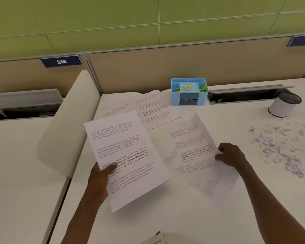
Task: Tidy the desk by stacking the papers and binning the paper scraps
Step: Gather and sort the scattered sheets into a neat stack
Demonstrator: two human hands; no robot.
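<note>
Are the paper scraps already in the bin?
No, the paper scraps lie scattered on the desk beside the bin.

This is an open-plan office, at one numbered workstation. A white desk (183,217) backs onto a beige partition panel (148,71) carrying a blue plate marked 246 (61,61); a rounded white divider (69,124) separates it from the neighbouring desk. Cable trays with raised lids (245,93) run along the back, beside a blue desk organiser (189,92) holding a tape roll (187,87). Printed sheets (153,110) lie spread on the desk.
</note>
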